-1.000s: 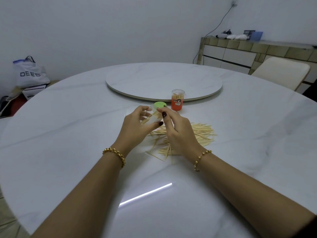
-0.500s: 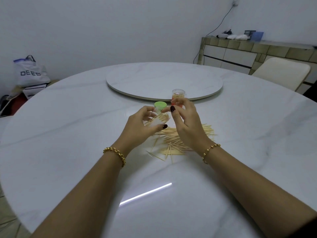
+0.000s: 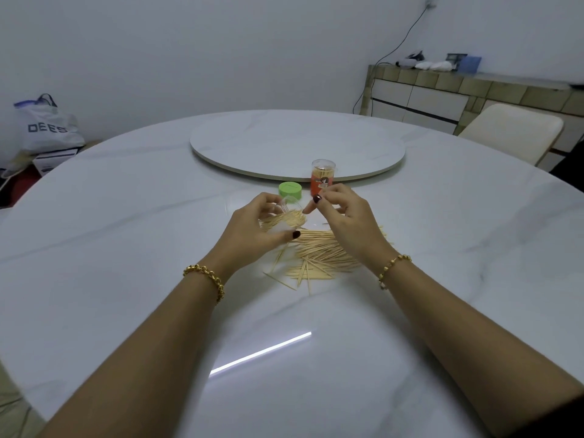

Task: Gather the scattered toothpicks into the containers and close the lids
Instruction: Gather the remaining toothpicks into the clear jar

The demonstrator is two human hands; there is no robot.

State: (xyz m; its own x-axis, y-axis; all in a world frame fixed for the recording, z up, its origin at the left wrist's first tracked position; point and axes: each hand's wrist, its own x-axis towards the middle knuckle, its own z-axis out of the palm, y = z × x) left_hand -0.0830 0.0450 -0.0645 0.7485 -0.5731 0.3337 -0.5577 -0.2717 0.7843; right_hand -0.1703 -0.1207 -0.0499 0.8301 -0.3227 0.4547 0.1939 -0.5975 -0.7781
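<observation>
Toothpicks (image 3: 322, 251): one loose pile, too many to count, lying flat on the counter (image 3: 126, 248) under and beside the right wrist. More lie inside a clear container (image 3: 284, 218).

Left grip (image 3: 249, 230): fingers and thumb curled round the clear container, holding it tilted on its side with the mouth toward the right. Cannot tell if it touches the counter.

Right grip (image 3: 344, 222): fingers curled, thumb and forefinger close together at the container's mouth. Cannot tell whether they pinch anything.

Green lid (image 3: 290, 191): flat on the counter just behind the left grip, off its container.

Orange container (image 3: 322, 180): upright with a clear cap on, just beyond the right fingertips and just short of the turntable (image 3: 297, 143) edge.

Count: two containers, one green lid, one pile, two bracelets (image 3: 205, 279), one per wrist.

Counter rim is well apart from the pile on every side.
</observation>
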